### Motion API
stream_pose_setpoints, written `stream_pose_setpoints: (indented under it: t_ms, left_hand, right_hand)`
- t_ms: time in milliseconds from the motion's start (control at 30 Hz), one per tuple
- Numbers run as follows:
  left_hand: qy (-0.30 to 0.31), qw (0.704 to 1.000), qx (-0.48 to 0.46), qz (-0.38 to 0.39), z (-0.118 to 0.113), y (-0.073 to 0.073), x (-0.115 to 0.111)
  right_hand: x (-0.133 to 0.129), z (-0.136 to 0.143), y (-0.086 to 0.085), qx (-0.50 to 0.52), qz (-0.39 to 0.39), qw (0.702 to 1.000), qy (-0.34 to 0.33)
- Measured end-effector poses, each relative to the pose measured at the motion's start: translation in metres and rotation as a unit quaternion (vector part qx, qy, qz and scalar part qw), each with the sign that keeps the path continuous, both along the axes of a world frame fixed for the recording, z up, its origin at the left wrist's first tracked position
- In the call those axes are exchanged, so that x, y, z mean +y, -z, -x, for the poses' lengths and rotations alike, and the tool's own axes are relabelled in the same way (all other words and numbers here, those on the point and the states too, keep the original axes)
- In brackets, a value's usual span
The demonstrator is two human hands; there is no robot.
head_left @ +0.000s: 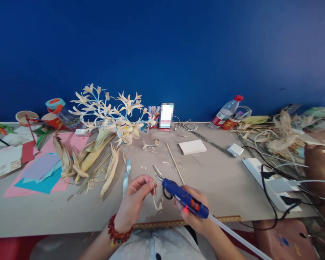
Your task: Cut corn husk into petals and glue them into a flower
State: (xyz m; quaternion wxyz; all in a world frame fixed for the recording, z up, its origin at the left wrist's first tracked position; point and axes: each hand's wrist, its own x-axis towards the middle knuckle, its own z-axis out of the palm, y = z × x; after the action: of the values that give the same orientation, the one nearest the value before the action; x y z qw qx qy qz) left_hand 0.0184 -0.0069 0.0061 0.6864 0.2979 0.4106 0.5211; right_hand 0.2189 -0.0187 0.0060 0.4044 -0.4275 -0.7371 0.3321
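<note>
My left hand [138, 195], with a red bead bracelet at the wrist, pinches a thin pale strip of corn husk [156, 205] that dangles in a curl below the fingertips. My right hand [193, 209] grips a blue hot glue gun [182, 195]. A red light glows on its side, and a long white glue stick [233, 234] sticks out of its back. The gun's nozzle meets or nearly meets the strip's upper end by my left fingertips. Under the gun lies a pair of scissors [167, 195], partly covered. A thin wooden stick [175, 162] rests just beyond.
Pale husk flowers [111, 112] stand at the back left, near dried corn husks [97, 155] and coloured paper [40, 169]. A phone [166, 115] leans by the wall. Rightward are a white box [192, 147], a bottle [224, 112], a power strip [271, 184] and another person's hand [318, 157].
</note>
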Motion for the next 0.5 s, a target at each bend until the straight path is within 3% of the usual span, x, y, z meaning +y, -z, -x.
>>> stream_pose_setpoints:
  t_ms: [500]
  left_hand:
    - [0.004, 1.000, -0.005, 0.002, 0.0001, 0.0018, -0.0008]
  right_hand:
    - [0.0016, -0.0010, 0.0049, 0.028, -0.021, 0.999, -0.011]
